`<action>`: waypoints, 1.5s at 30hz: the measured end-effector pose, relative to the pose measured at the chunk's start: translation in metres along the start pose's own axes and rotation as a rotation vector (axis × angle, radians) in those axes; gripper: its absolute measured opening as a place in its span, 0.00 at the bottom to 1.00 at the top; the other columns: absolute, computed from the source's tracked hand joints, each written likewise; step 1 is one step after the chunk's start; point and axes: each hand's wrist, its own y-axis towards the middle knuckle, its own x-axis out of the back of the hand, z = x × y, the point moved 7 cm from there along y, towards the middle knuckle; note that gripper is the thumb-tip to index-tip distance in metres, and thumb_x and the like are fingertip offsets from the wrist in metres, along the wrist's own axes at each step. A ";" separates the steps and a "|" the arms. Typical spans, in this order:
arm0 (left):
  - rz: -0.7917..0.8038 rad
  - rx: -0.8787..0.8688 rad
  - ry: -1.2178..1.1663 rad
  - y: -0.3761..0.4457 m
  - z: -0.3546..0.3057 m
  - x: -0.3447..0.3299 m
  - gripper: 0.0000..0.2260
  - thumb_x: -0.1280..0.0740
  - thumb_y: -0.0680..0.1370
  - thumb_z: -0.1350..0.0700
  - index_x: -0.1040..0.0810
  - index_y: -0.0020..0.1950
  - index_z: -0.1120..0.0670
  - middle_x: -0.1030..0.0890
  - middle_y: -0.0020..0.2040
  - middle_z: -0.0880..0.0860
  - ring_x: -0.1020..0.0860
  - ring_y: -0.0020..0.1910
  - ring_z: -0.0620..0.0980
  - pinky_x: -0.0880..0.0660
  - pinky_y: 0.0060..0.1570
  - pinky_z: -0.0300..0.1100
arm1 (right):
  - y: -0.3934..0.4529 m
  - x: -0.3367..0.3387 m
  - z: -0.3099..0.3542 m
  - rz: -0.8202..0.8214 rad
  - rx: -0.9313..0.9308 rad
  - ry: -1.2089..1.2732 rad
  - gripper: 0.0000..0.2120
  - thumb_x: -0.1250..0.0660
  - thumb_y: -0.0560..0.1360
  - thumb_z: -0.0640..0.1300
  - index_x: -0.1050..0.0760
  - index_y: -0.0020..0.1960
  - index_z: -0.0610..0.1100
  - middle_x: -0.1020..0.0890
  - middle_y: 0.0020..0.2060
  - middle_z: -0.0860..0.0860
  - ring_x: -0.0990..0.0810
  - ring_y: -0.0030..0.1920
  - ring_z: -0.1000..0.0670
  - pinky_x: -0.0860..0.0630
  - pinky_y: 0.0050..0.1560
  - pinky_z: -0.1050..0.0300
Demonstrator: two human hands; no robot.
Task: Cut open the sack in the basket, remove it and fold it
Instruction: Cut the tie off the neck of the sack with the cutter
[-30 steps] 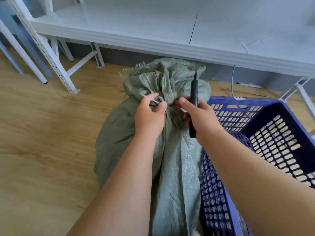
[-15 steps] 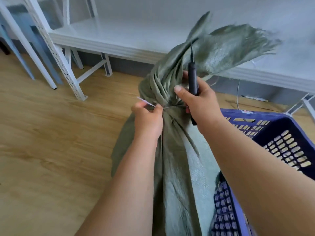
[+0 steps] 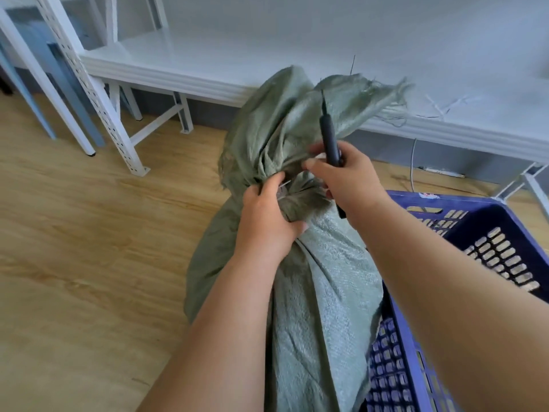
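A green woven sack stands full, leaning out over the left wall of the blue basket. Its neck is bunched and tied, with the loose top flopped above the tie. My left hand grips the bunched neck just under the tie, and a thin white tie end shows by its fingers. My right hand holds a slim black cutter upright, its tip pointing up against the sack's loose top. The right fingers also touch the tied neck.
A low white shelf runs across the back, right behind the sack top. White perforated rack legs stand at the left. Wood floor lies open to the left. A grey cable hangs by the wall.
The sack's loose top has dropped from its raised, spread position. My left hand has shifted from pinching the tie end to gripping the neck. The right hand still holds the cutter.
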 end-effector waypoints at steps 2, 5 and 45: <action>0.007 0.013 -0.071 0.001 0.003 0.000 0.38 0.24 0.69 0.55 0.37 0.74 0.43 0.30 0.66 0.49 0.29 0.64 0.48 0.37 0.54 0.33 | -0.012 -0.003 -0.013 0.010 0.009 -0.029 0.07 0.25 0.70 0.44 0.20 0.48 0.47 0.21 0.35 0.52 0.24 0.34 0.53 0.26 0.38 0.56; 0.018 0.066 -0.215 0.001 0.006 -0.003 0.34 0.25 0.68 0.58 0.34 0.72 0.45 0.27 0.58 0.46 0.28 0.53 0.44 0.34 0.50 0.33 | -0.026 -0.005 -0.028 0.052 -0.012 -0.038 0.10 0.24 0.70 0.46 0.19 0.48 0.45 0.21 0.35 0.52 0.25 0.35 0.54 0.28 0.38 0.60; -0.185 -0.080 0.240 -0.007 -0.006 -0.013 0.16 0.29 0.70 0.51 0.23 0.57 0.45 0.17 0.49 0.48 0.20 0.51 0.54 0.25 0.46 0.45 | -0.044 0.020 -0.038 0.039 -0.167 0.147 0.12 0.26 0.72 0.44 0.21 0.55 0.44 0.21 0.38 0.53 0.24 0.32 0.62 0.29 0.30 0.68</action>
